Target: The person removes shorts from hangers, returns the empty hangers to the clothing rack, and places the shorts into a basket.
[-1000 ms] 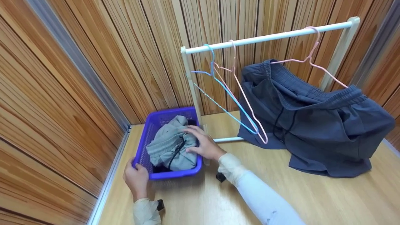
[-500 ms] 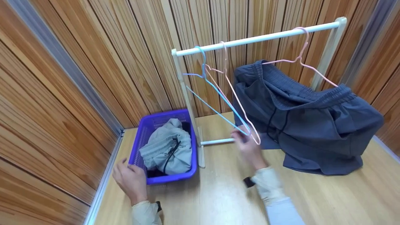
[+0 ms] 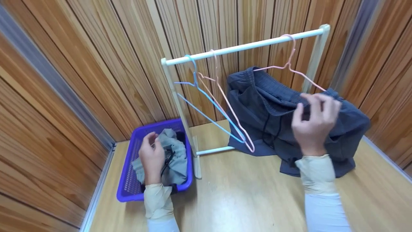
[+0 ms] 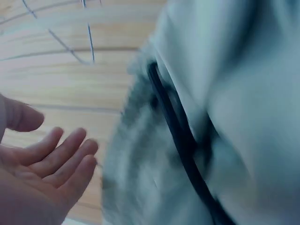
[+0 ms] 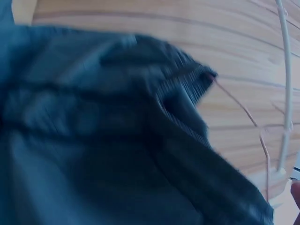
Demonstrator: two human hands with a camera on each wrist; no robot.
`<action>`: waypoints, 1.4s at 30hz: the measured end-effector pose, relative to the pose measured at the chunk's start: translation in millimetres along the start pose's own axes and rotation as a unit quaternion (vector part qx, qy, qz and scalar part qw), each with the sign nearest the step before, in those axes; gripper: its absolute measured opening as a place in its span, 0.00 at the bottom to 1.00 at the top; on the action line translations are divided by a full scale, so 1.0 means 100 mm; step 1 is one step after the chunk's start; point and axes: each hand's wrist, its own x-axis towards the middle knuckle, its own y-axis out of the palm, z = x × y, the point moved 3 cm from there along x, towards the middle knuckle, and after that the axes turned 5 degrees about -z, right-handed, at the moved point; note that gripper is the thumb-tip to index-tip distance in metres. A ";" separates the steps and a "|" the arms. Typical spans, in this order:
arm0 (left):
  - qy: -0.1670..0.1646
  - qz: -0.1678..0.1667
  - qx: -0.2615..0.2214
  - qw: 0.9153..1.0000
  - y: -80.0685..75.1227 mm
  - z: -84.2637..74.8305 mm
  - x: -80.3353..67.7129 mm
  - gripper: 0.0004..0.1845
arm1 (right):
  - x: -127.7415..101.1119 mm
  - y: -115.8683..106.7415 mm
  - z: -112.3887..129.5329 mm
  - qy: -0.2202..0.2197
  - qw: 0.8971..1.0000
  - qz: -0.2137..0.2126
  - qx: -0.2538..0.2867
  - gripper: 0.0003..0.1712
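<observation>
Dark blue-grey fabric shorts (image 3: pixel 276 106) with an elastic waistband hang from a thin pink wire hanger (image 3: pixel 291 66) on the white tube clothes rail (image 3: pixel 244 47), right end, hem reaching the pale wooden floor (image 3: pixel 244 196). Head view: my right hand (image 3: pixel 313 124) is raised in front of the waistband, fingers half bent at its edge; I cannot tell whether they pinch the cloth or only brush it. My left hand (image 3: pixel 151 156) is over the purple perforated plastic basket (image 3: pixel 128 185) at the rail's left foot, fingers loose, resting against the crumpled light grey shorts with a black drawstring (image 3: pixel 177 158) inside it. A light blue wire hanger (image 3: pixel 206 96) and a second pink wire hanger (image 3: pixel 230 112) hang bare, side by side, left of the dark shorts.

Left wrist view: blurred. Left hand (image 4: pixel 40 173) lies open, fingers nearly straight, holding nothing, just beside the grey shorts (image 4: pixel 211 117); the drawstring runs down the cloth.

Right wrist view: blurred. Dark shorts (image 5: pixel 93 140) fill the frame, ribbed waistband uppermost, pink hanger (image 5: pixel 239 105) leaving its corner, rail (image 5: pixel 286 84) at far right. Only a fingertip shows at the edge.
</observation>
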 end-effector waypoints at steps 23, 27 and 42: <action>0.002 0.117 -0.013 0.993 0.80 -0.63 0.40 0.19 | 0.38 -0.20 -0.45 0.113 0.949 0.228 -0.185 0.33; -0.004 0.106 -0.036 0.994 0.85 -0.64 0.45 0.14 | 0.35 -0.18 -0.45 0.108 0.949 0.231 -0.184 0.33; -0.012 0.114 -0.105 0.988 0.97 -0.63 0.49 0.15 | 0.34 -0.17 -0.45 0.102 0.951 0.227 -0.183 0.31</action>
